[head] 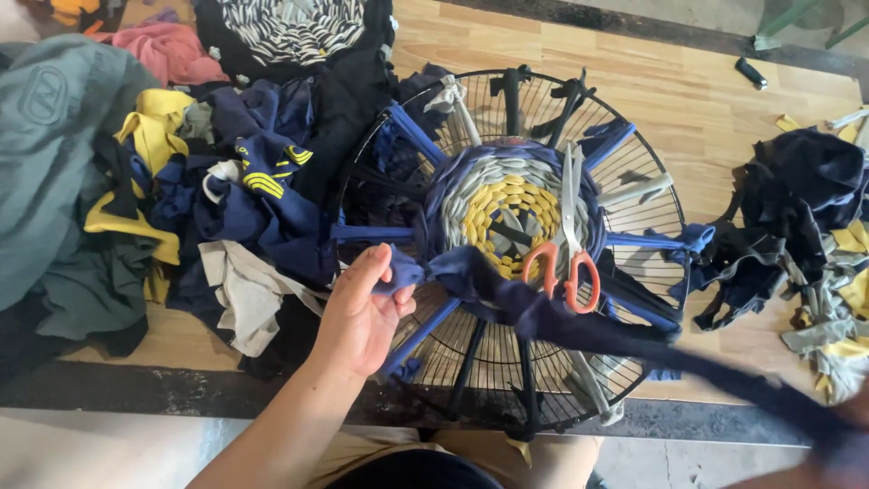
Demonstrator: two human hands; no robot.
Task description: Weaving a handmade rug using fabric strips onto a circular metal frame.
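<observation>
**Rag Rug Grows on a Fan-Guard Loom**

On a wooden tabletop (688,91) heaped with cloth scraps (181,190), a black wire fan guard (507,244) carries a yellow, grey and blue woven round (511,204). A navy fabric strip (561,317) stretches across it; the left hand (362,312) pinches its end, the right hand (837,444), blurred, cannot be read. Orange-handled scissors (566,244) rest on the weave. Weaving seems underway; threading the strip next likely needs steady tension.

Matt navy cloth strip (543,312); black wire metal grille (634,195); glossy orange plastic scissor handles (563,272); smooth wood table (688,100)
</observation>
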